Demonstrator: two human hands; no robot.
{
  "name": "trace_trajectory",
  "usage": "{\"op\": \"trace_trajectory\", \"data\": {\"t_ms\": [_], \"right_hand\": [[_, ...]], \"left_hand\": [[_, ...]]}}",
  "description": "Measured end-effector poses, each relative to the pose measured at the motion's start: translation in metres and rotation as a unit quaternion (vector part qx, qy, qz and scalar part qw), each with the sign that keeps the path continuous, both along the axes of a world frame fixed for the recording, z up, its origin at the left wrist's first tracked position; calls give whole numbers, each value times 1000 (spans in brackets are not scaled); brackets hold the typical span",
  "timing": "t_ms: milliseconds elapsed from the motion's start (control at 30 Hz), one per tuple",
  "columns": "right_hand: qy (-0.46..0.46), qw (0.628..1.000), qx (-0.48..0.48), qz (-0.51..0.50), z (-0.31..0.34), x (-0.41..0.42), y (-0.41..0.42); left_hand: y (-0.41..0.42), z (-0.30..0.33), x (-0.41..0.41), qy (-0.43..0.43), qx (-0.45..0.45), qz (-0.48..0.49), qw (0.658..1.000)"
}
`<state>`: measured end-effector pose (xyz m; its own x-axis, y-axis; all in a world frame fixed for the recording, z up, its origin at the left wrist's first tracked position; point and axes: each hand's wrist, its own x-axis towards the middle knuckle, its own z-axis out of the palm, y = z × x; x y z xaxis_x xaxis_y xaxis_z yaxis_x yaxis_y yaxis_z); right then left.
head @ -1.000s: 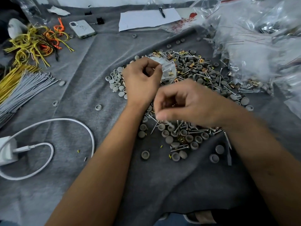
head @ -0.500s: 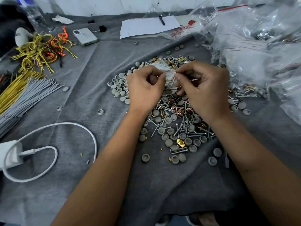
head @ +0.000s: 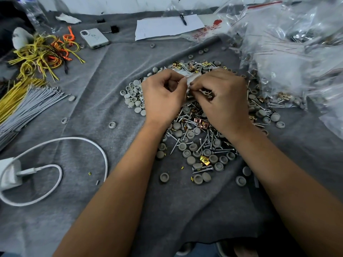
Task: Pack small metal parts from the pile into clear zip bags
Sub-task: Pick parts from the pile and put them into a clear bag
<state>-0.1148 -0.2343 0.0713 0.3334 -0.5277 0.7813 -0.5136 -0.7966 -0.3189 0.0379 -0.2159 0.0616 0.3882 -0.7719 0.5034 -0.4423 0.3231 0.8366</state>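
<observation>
Both my left hand [head: 164, 93] and right hand [head: 220, 95] pinch the small clear plastic zip bag [head: 187, 76] above the heap of silver screws and grey caps [head: 194, 143], probably so stray parts drop back there.

- I work over a grey cloth [head: 96, 89] that covers the whole surface and lies in soft folds.
- A pale wall [head: 120, 4] runs along the far edge of the cloth.
- On my far left lie yellow and orange wire ties [head: 42, 52] and a fan of grey strips [head: 31, 102].
- A white charger [head: 9, 173] with its looped cable [head: 78, 143] sits at near left.
- A phone [head: 94, 38] and a paper sheet [head: 167, 25] lie near the wall.
- Lighting is even and dim.
</observation>
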Motion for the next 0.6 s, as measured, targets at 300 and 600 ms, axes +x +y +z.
{"op": "trace_trajectory", "data": {"t_ms": [300, 600], "right_hand": [[-64, 996, 48, 34, 8, -16, 0], [183, 924, 233, 242, 4, -8, 13]], "left_hand": [[-1, 4, 8, 60, -56, 54, 995], [-3, -1, 5, 14, -44, 58, 997]]}}
